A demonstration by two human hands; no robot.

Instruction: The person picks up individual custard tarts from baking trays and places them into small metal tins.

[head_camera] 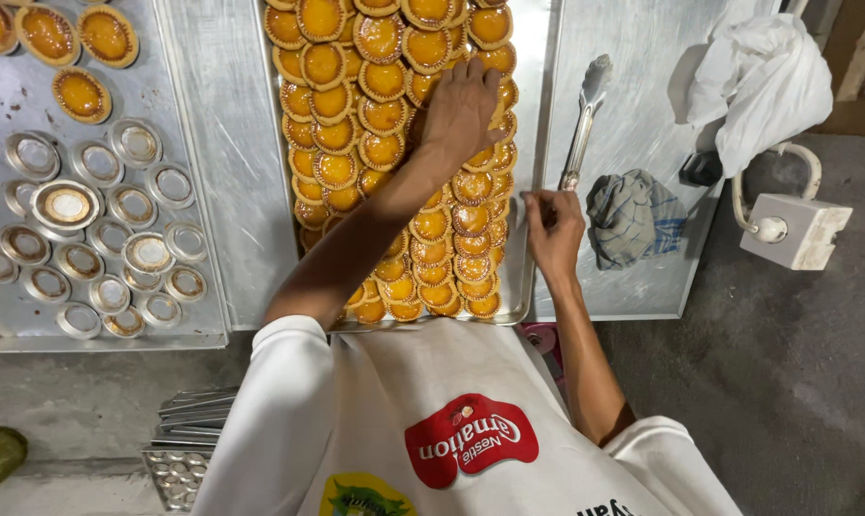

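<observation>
The left hand point(461, 110) reaches out over a metal tray point(538, 57) packed with overlapping orange tarts point(383, 115), palm down, its fingers curled loosely onto the tarts near the tray's right edge; whether it is pinching one cannot be told, since the hand hides what lies under it. The right hand point(554, 229) rests at the tray's right rim, its fingers closed around the handle of metal tongs point(583, 119), which lie on the steel table point(633, 105) just beside the tray and point away from the person. A checked cloth point(633, 215) sits bunched to the right of that hand, and a white cloth point(762, 81) lies farther back. On the left, a second tray point(203, 191) holds empty tins point(98, 229) and a few more tarts.
</observation>
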